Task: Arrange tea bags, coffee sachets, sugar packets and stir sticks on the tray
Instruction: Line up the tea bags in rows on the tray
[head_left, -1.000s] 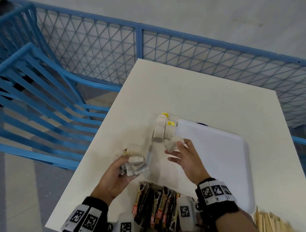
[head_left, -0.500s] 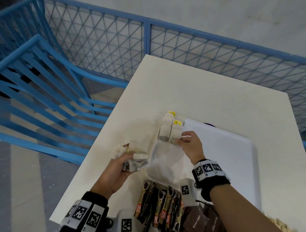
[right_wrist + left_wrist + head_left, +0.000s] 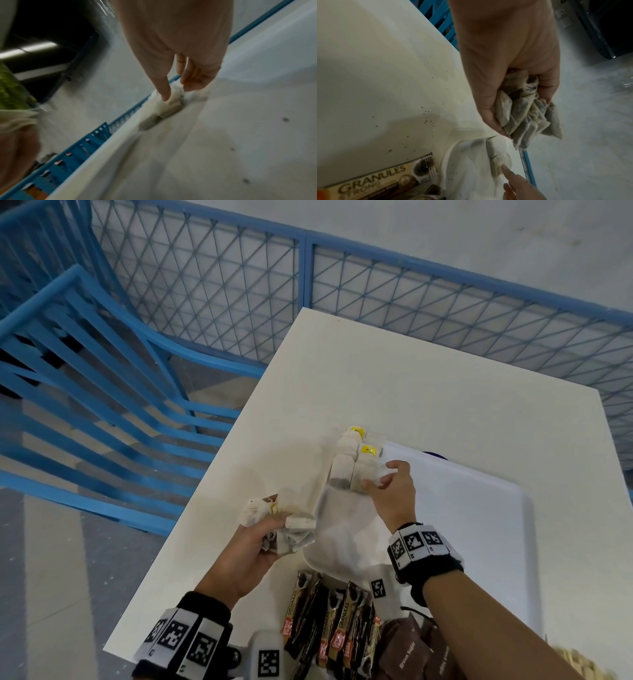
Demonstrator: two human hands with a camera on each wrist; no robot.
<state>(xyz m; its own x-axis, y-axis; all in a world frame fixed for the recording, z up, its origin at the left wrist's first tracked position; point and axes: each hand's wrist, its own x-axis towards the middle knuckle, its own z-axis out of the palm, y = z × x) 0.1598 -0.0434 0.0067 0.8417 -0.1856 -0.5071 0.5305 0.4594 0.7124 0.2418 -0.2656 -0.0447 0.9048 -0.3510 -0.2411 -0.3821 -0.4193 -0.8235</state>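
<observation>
**Tea bag set against the tray's far-left row**

The right hand (image 3: 390, 491) pinches a tea bag (image 3: 368, 477) beside the row of tea bags (image 3: 346, 460) at the white tray (image 3: 479, 525) edge; the left hand (image 3: 253, 546) grips a bunch of tea bags (image 3: 291, 529) over the table (image 3: 428, 392)

**Materials & finish**

Tea bags (image 3: 342, 470): thin matt filter paper, crinkly, dark contents showing thru (those in the bunch (image 3: 530, 116) look creased, soft). Tray (image 3: 479, 508): smooth white plastic, slight sheen. Table (image 3: 411, 378): cream, smooth, matt w/ dark specks. Coffee sachets (image 3: 339, 631): glossy printed foil or plastic. Sugar packets (image 3: 407, 648): matt brown paper. Fence (image 3: 305, 285): blue painted metal mesh.
</observation>
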